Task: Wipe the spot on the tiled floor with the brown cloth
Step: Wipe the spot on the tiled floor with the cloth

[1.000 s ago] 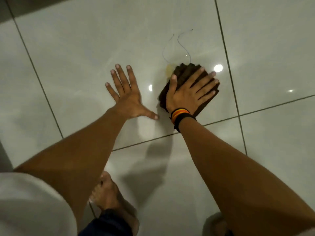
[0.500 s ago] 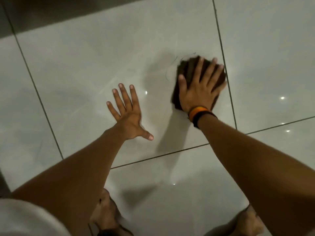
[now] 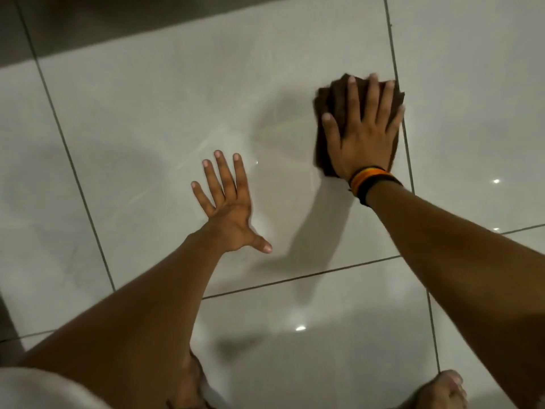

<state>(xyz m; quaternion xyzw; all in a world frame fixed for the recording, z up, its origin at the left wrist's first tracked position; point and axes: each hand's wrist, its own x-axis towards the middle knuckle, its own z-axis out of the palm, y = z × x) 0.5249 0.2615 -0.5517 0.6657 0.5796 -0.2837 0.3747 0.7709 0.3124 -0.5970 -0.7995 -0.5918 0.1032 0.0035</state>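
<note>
The brown cloth [image 3: 333, 101] lies folded on the glossy pale tiled floor [image 3: 165, 107], at the tile's right edge beside a grout line. My right hand [image 3: 364, 134], with striped bands at the wrist, presses flat on the cloth with fingers spread. No spot shows; the cloth and hand cover the floor beneath them. A faint pale streak [image 3: 280, 129] lies just left of the cloth. My left hand [image 3: 227, 205] rests flat on the same tile, fingers apart, holding nothing, about a hand's width left of and nearer than the cloth.
Dark grout lines [image 3: 295, 278] cross the floor between large tiles. A dark shadowed strip [image 3: 118, 22] runs along the far edge. My bare feet [image 3: 439, 391] show at the bottom, and a white garment [image 3: 35, 391] fills the lower left corner.
My right hand has pushed the cloth away from me and to the right, over where a yellowish spot and thin hair-like strands lay. My left hand stayed planted.
</note>
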